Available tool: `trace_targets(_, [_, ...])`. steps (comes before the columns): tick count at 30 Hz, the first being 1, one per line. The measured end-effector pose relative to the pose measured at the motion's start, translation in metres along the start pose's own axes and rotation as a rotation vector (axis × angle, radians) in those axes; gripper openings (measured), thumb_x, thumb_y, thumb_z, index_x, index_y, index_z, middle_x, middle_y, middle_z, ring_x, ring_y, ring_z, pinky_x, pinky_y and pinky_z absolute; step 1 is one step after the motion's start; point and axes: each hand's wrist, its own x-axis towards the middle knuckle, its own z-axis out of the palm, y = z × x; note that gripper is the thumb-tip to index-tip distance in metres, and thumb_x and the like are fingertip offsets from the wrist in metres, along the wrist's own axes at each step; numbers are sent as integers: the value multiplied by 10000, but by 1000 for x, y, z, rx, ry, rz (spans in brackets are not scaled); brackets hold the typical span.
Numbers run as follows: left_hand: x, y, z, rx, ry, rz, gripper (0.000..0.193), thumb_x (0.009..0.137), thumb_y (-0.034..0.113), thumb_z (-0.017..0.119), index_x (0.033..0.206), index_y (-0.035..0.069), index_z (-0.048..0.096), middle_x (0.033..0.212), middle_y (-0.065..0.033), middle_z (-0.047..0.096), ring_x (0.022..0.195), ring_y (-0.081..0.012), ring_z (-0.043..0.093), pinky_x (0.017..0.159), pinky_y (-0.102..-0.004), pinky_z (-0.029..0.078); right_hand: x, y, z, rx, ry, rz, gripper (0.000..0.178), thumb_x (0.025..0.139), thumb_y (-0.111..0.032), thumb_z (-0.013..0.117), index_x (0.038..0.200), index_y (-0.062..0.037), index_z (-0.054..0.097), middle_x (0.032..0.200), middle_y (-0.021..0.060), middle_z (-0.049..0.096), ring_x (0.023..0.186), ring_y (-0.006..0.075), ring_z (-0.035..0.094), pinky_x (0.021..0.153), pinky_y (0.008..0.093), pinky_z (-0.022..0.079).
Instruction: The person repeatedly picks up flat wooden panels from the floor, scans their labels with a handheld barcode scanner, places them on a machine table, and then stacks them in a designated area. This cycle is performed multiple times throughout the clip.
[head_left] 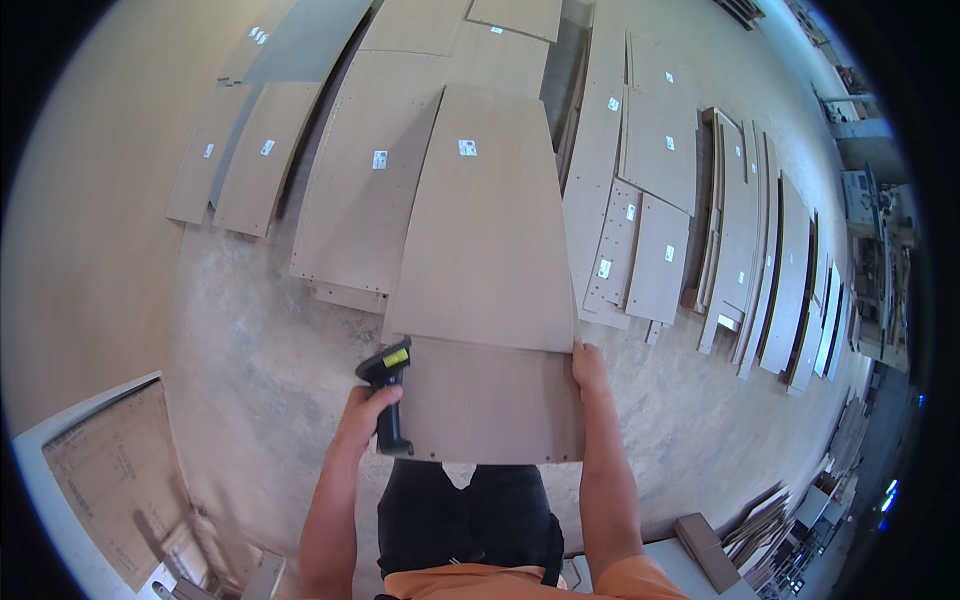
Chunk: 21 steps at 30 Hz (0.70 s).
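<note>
In my left hand is a black handheld barcode scanner with a yellow label, held by its grip against the left edge of a wood-coloured panel. My right hand is closed on the right edge, where a long panel with a white label overlaps the nearer panel. Small holes run along the nearer panel's front edge, close to my legs. Most of my right fingers are hidden, so I cannot tell whether they grip one panel or both.
Labelled panels lie in stacks on the floor: a wide perforated panel to the left, smaller panels to the right, and narrow ones farther right. A bin-like box stands at lower left. Offcuts lean at lower right.
</note>
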Motion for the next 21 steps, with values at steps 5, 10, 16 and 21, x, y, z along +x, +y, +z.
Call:
trace_targets(5, [16,25,2,-36,-26,28,431,829,327,731,918,-92,680,814,-107,697,702,-161,666,629,-301,513,-3,-39,-14,-43,56,-32,620,992,-438,453,1130,140,627,1171,383,597,1168,497,559,1009,505,427])
trace_targets(10, [-27,-10,-7,-17,-4,-36,398,841,303,739,916,-85,689,808,-74,683,707,-138,641,653,-300,506,-46,2,-5,-139,23,-35,612,993,-442,467,1117,129,645,1149,362,621,1165,486,569,1014,483,426])
trace_targets(16, [-125,-75,-32,12,69,-77,328,822,266,733,916,-45,692,767,-42,656,676,-137,617,610,-306,484,-147,62,11,-158,-36,35,616,982,-461,476,1041,126,653,1104,366,627,1109,497,584,966,502,447])
trace_targets(21, [-216,-77,-63,-20,97,-187,292,815,254,712,832,-36,676,701,-79,656,619,-162,626,583,-308,493,-243,80,2,-142,-158,153,629,969,-470,491,1079,129,649,1113,362,632,1119,496,592,971,509,453])
